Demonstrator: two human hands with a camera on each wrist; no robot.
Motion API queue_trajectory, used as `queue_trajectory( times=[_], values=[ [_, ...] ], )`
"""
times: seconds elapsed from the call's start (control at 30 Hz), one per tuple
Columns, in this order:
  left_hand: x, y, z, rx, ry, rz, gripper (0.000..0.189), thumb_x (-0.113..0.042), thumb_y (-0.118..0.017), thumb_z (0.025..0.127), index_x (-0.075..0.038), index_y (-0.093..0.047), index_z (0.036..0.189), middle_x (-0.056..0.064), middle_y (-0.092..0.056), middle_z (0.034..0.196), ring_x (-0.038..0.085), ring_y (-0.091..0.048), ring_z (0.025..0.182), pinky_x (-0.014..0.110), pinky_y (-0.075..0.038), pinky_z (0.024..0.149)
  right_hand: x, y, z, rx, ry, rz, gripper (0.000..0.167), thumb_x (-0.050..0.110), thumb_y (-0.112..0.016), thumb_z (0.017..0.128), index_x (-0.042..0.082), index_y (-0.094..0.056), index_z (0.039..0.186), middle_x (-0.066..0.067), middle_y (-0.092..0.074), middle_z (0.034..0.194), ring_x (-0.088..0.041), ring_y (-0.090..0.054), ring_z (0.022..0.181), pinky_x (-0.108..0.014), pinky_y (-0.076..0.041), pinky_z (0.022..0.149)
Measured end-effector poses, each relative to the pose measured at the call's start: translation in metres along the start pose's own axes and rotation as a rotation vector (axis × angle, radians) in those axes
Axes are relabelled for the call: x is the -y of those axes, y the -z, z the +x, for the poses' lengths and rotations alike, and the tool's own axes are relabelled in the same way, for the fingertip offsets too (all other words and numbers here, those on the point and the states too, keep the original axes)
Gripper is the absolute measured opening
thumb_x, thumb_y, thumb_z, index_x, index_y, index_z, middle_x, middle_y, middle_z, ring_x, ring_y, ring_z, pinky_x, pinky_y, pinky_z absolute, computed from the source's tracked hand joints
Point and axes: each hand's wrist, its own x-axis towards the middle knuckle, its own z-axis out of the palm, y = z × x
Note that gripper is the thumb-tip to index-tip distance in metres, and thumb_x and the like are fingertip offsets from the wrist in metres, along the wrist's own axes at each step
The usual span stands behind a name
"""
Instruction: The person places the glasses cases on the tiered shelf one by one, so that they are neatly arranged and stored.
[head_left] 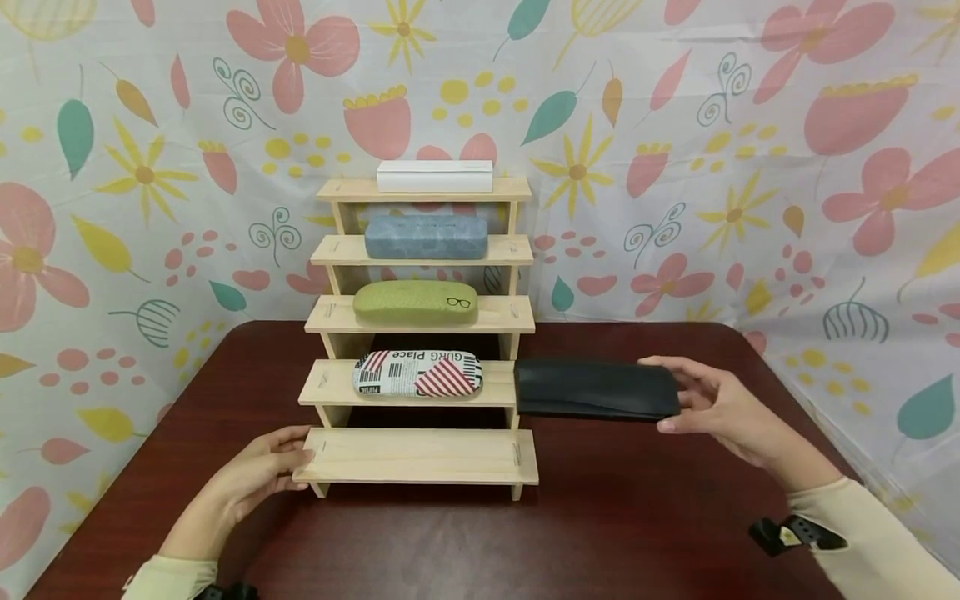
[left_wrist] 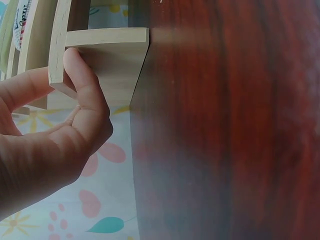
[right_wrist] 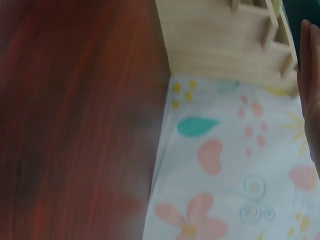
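Observation:
A stepped wooden display rack (head_left: 416, 457) stands on the table, its lowest step bare. My left hand (head_left: 251, 477) pinches the left end of that lowest step; in the left wrist view the thumb and a finger close round the board's end (left_wrist: 57, 65). To the right of the rack, my right hand (head_left: 723, 408) holds a flat black glasses case (head_left: 596, 389) by its right end, fingers above and thumb below. The case's left end overlaps the second step from the bottom, where a newsprint-patterned glasses case (head_left: 416, 374) lies. In the right wrist view only part of the hand (right_wrist: 312, 95) shows.
Higher steps carry a green glasses case (head_left: 408, 302), a blue case (head_left: 426, 237) and, at the top, a white box (head_left: 435, 177). Beneath the rack is a dark red-brown table (head_left: 637, 517). A flower-patterned cloth (head_left: 637, 167) hangs behind it.

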Motion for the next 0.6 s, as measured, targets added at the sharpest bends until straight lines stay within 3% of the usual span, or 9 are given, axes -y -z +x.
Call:
queue_trajectory(
  times=[0.6],
  values=[
    [-0.001,0.0,0.0,0.001,-0.001,-0.002,0.065,-0.003,-0.052,0.094,0.017,-0.014,0.143,0.014,-0.052,0.11,0.018,-0.059,0.084,0.032,-0.053,0.072,-0.007,-0.103,0.041,0.087,-0.114,0.179,0.068,-0.007,-0.075,0.077,0.003,-0.046,0.138,-0.012,-0.057,0.126,-0.033,-0.062,0.106,-0.045,-0.055,0.079]
  ],
)
